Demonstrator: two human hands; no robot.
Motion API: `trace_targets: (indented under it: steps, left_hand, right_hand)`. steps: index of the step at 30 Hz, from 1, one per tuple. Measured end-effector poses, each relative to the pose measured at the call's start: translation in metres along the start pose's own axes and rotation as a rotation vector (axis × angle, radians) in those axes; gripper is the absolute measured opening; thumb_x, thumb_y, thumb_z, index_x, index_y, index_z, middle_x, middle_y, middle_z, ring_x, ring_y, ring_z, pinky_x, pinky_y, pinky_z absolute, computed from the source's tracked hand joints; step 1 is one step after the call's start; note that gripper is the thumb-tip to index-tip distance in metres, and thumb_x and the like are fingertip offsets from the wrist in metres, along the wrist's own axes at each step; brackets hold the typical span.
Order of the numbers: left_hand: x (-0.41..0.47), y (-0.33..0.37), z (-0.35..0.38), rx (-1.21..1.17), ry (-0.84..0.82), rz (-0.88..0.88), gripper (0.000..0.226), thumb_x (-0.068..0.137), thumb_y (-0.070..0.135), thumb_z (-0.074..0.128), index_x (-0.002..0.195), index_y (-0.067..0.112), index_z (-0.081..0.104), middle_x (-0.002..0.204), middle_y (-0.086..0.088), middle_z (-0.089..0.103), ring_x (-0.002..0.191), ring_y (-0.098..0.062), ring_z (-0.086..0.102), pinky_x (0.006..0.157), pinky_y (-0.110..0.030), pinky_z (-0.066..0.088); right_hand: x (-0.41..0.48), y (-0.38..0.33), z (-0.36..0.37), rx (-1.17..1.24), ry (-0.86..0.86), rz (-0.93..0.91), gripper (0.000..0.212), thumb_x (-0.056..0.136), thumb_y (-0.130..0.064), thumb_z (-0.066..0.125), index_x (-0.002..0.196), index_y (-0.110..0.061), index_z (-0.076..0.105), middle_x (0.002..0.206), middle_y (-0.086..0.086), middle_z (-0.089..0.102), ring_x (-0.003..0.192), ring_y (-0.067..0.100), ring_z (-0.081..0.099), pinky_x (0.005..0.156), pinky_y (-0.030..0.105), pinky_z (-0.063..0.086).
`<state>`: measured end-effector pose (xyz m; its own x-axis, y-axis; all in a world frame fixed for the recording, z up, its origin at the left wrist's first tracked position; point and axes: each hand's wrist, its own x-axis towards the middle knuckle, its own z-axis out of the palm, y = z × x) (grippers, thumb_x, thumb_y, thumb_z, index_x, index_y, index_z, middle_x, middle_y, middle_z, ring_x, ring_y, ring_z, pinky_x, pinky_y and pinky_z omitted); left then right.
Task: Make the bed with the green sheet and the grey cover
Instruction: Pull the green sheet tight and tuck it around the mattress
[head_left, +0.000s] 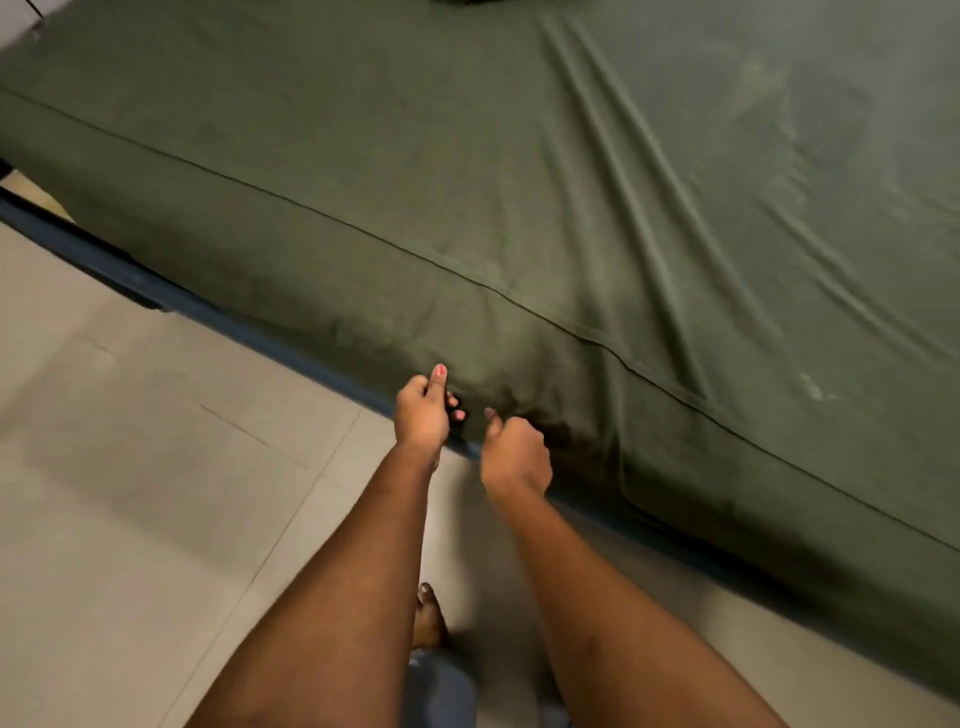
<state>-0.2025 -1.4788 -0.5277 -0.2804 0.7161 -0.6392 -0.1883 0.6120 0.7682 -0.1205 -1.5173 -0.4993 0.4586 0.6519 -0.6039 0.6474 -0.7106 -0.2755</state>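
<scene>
The green sheet (467, 171) is spread over the mattress and hangs down its near side, with long creases running across the top on the right. Both hands are at the sheet's lower edge, where it meets the bed frame. My left hand (422, 415) is curled with the thumb up, its fingertips pinching the hem. Just to its right, my right hand (515, 451) is a fist, and its fingers are buried in a bunched fold of the sheet. I cannot see the grey cover.
A dark blue bed frame (104, 260) runs diagonally under the mattress. Pale floor tiles (130, 467) fill the lower left. My bare foot (428, 618) stands on them close to the bed. Something dark (467, 1) lies on the bed at the top edge of the view.
</scene>
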Motion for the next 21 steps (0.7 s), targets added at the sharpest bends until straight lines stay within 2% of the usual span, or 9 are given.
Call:
trace_targets:
  steps: [3,5,8,12,15,17,19,21]
  left_hand:
    - [0.0,-0.004,-0.008,0.019,-0.038,0.027,0.038,0.1,0.022,0.047,0.064,0.014,0.038,0.055,-0.002,0.048,0.038,-0.008,0.048,0.056,-0.029,0.042]
    - [0.0,-0.011,-0.017,0.051,-0.037,0.029,0.039,0.1,0.024,0.049,0.063,0.015,0.039,0.057,-0.003,0.049,0.045,-0.014,0.049,0.056,-0.028,0.042]
    - [0.0,-0.019,-0.031,0.134,-0.026,0.019,0.039,0.099,0.026,0.048,0.062,0.015,0.041,0.061,-0.005,0.052,0.056,-0.019,0.051,0.047,-0.016,0.041]
    - [0.006,-0.012,-0.037,0.196,-0.134,-0.053,0.037,0.1,0.023,0.046,0.065,0.012,0.043,0.067,-0.007,0.052,0.057,-0.018,0.05,0.037,-0.009,0.034]
    - [0.017,0.001,-0.052,0.269,-0.19,-0.101,0.033,0.099,0.028,0.049,0.068,0.015,0.048,0.073,-0.003,0.057,0.053,-0.012,0.054,0.044,-0.015,0.036]
    - [0.028,0.008,-0.069,0.262,-0.132,-0.11,0.028,0.096,0.035,0.052,0.075,0.017,0.05,0.08,-0.003,0.061,0.059,-0.015,0.058,0.055,-0.025,0.037]
    - [0.04,0.019,-0.085,0.196,-0.009,-0.076,0.03,0.095,0.042,0.052,0.077,0.019,0.047,0.083,-0.006,0.063,0.061,-0.02,0.058,0.057,-0.028,0.037]
    - [0.056,0.036,-0.098,0.127,0.111,-0.036,0.034,0.094,0.048,0.049,0.077,0.019,0.045,0.086,-0.008,0.063,0.061,-0.022,0.058,0.056,-0.029,0.038]
  right_hand:
    - [0.001,-0.001,0.01,0.062,0.015,0.032,0.043,0.101,-0.041,0.033,0.103,-0.011,0.065,0.113,0.013,0.066,0.105,0.034,0.061,0.08,0.033,0.046]
    - [0.002,-0.001,0.016,0.018,-0.012,0.03,0.042,0.101,-0.042,0.034,0.104,-0.013,0.065,0.115,0.013,0.065,0.106,0.033,0.06,0.083,0.034,0.047]
    - [0.002,0.002,0.023,-0.116,-0.142,0.003,0.04,0.1,-0.042,0.036,0.113,-0.015,0.063,0.122,0.011,0.062,0.113,0.032,0.058,0.086,0.033,0.046]
    - [0.008,-0.001,0.023,-0.156,-0.237,0.016,0.038,0.1,-0.038,0.039,0.12,-0.014,0.061,0.127,0.011,0.059,0.117,0.031,0.056,0.088,0.033,0.045]
    - [0.013,-0.007,0.02,-0.224,-0.287,0.029,0.036,0.099,-0.035,0.041,0.121,-0.013,0.06,0.127,0.01,0.06,0.118,0.03,0.056,0.09,0.034,0.045]
    - [0.013,-0.018,0.017,-0.35,-0.317,0.001,0.034,0.097,-0.03,0.045,0.121,-0.012,0.061,0.126,0.009,0.061,0.116,0.029,0.058,0.091,0.036,0.046]
    - [0.01,-0.041,0.015,-0.437,-0.347,-0.065,0.033,0.094,-0.024,0.049,0.121,-0.01,0.062,0.124,0.008,0.063,0.114,0.027,0.06,0.091,0.036,0.047]
    - [0.01,-0.076,0.022,-0.365,-0.319,-0.123,0.032,0.093,-0.024,0.049,0.117,-0.01,0.064,0.12,0.007,0.066,0.109,0.026,0.063,0.092,0.034,0.049]
